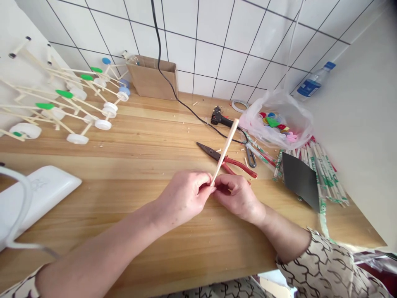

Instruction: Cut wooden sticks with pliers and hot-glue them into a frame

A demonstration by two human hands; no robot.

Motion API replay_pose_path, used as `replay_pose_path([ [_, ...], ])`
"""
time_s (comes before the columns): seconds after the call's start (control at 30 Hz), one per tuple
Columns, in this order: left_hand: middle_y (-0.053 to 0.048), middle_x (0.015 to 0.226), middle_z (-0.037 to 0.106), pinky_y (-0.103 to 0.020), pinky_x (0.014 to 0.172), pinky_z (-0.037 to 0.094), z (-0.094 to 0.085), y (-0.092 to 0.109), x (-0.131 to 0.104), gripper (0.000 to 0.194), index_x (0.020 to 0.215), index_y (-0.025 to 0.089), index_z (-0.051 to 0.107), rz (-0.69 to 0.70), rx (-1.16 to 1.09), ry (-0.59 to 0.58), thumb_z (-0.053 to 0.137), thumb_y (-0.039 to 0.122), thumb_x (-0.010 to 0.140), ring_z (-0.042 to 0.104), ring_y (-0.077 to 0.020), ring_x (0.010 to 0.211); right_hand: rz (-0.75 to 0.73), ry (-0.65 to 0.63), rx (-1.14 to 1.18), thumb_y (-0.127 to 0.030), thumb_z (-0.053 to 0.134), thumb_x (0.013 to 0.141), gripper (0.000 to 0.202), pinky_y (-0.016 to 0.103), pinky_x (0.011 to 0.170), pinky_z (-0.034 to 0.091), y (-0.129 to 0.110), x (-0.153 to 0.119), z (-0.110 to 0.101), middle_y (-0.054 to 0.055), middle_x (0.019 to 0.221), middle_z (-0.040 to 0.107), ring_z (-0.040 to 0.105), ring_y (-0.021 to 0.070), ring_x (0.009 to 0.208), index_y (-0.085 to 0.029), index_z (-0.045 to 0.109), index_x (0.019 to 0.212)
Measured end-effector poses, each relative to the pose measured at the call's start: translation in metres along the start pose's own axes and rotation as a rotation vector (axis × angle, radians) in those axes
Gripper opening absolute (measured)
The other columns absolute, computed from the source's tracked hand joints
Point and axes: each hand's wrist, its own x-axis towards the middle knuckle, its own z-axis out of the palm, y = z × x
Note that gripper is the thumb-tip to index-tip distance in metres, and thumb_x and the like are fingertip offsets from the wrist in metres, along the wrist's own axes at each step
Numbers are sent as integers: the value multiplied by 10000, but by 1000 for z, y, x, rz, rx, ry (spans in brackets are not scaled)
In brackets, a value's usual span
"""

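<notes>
Both my hands meet over the middle of the table around the lower end of a pale wooden chopstick point(228, 144), which slants up and away to the right. My left hand point(185, 194) pinches that end between thumb and fingers. My right hand point(238, 196) is closed too, its fingertips pressed together at the same end; the fingers hide the tip. Just behind the hands lie red-handled pliers point(238, 163), partly covered by the stick. Beyond them rests a black glue gun point(221, 118) with its cable.
Wheeled stick models point(79, 138) stand at the left, above a white power bank point(46, 192). A cardboard box point(155, 80) leans on the tiled wall. On the right are a plastic bag point(297, 118) of coloured pieces, wrapped chopsticks point(330, 176), a black sheet point(299, 178) and a bottle point(314, 82).
</notes>
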Motion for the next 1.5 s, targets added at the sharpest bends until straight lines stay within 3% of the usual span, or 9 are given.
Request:
replay_pose_path([
  [0.2,-9,643,649,-219,537,379,6,-4,-1,171,682,159,613,-1,96,-81,495,101,790,571,-126,576,-66,-13,-257,-98,563,722,85,217,526,362,6,-2,3,-3,598,575,483,106,555,-151,600,666],
  [0.4,-11,671,660,-231,557,394,5,-5,-1,171,700,175,606,-26,122,-146,482,123,805,589,-142,602,-88,-19,-279,-115,578,740,72,222,536,363,7,-4,3,3,611,584,498,116,567,-157,598,685],
  [0.7,-33,722,671,-250,636,433,5,-1,-4,195,722,173,609,27,147,-109,454,104,820,615,-163,686,-240,26,-347,-61,505,696,126,240,526,331,7,-5,4,4,592,541,478,127,549,-172,543,649],
  [0.87,-32,741,676,-255,642,433,6,-3,-3,195,738,172,620,-6,148,-170,456,96,812,614,-163,694,-231,20,-353,-39,497,672,143,229,514,324,7,-5,6,-3,590,537,459,114,529,-175,527,639],
  [1.2,-35,767,693,-260,681,451,4,-1,-3,213,743,175,643,-16,80,-164,455,102,809,625,-167,727,-198,22,-252,-38,501,692,145,223,541,365,6,-6,7,0,619,550,491,118,571,-172,554,671],
  [1.5,-17,673,673,-225,581,424,4,-1,-4,200,727,167,666,-57,31,-147,483,99,770,596,-141,615,-223,-13,-207,-13,481,682,173,217,532,362,5,-5,7,-13,598,538,460,104,534,-173,547,671],
])
